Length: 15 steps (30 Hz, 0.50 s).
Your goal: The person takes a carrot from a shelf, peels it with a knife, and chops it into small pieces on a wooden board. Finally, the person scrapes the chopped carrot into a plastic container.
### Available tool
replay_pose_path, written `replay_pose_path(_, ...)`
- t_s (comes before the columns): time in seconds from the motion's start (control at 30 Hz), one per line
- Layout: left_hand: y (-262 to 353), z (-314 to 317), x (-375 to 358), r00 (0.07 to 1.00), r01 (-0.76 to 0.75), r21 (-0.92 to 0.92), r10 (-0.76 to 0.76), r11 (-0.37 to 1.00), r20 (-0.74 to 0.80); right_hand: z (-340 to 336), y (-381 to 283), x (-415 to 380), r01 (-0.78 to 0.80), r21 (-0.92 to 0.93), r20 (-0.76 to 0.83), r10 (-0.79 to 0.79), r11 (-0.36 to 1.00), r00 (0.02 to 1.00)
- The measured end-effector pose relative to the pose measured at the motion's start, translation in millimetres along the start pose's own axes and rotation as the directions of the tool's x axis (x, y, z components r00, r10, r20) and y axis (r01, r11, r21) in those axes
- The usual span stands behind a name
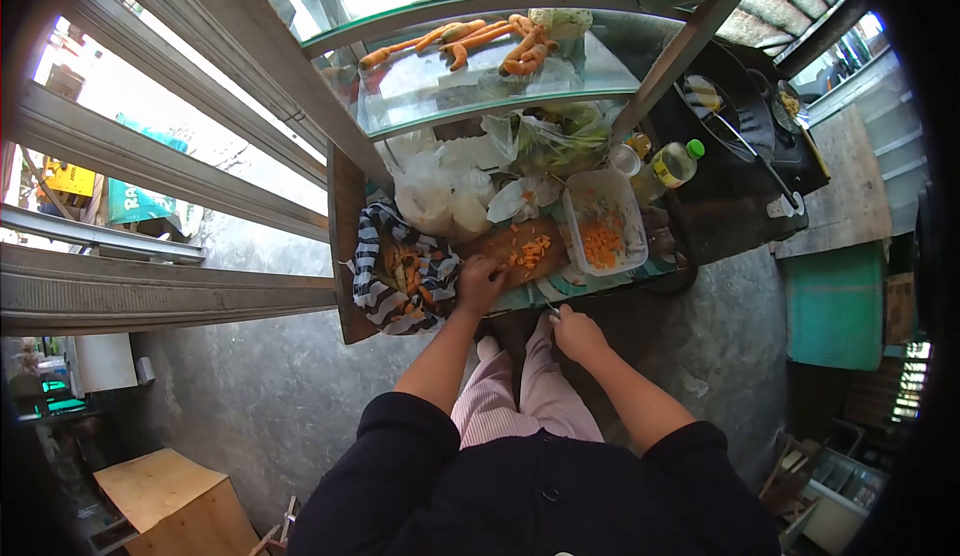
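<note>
My left hand [482, 282] rests at the left end of a brown cutting board [548, 261], its fingers curled together. Whatever is between those fingers is too small to make out. Diced carrot [530, 251] lies heaped on the board, just right of that hand. My right hand [578, 334] is closed around a knife [553, 309], held in front of the table edge, apart from the board. To the board's right stands a clear plastic tub [637, 218] with more orange dice inside. Left of my left hand, a black-and-white striped bag [372, 256] holds carrot scraps.
Whole carrots [470, 36] lie on a glass shelf above the table. White plastic bags [430, 196] and bagged greens [565, 141] sit behind the board. A green-capped bottle [675, 164] stands near the tub. At right is a black stove [755, 106] with pans.
</note>
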<state>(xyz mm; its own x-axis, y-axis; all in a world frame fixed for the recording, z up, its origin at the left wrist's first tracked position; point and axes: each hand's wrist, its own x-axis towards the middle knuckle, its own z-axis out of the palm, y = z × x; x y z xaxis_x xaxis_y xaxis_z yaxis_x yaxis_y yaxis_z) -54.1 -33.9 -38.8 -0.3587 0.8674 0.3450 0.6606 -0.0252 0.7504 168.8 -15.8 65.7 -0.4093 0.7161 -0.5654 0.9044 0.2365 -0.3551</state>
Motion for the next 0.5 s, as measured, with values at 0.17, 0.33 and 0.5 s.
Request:
replay_pose_path(0.17, 3.2, -1.5, 0.1, 1.000, -0.012, -0.023, 0.012, 1.000, -0.005, 7.0, 2.9, 2.2, 0.011, 0.025, -0.007, -0.011, 1.000, 1.000)
replay_pose_path(0.33, 1.0, 0.6, -1.0, 1.000, -0.020, -0.033, 0.019, 0.999, -0.009, 10.1, 7.7, 11.3, 0.006, 0.018, -0.002, -0.006, 1.000, 1.000)
replay_pose_path(0.5, 5.4, -1.5, -1.4, 1.000, -0.025, -0.025, 0.024, 0.999, -0.020, 4.0, 6.2, 1.9, 0.034, 0.033, 0.009, -0.035, 0.999, 0.999)
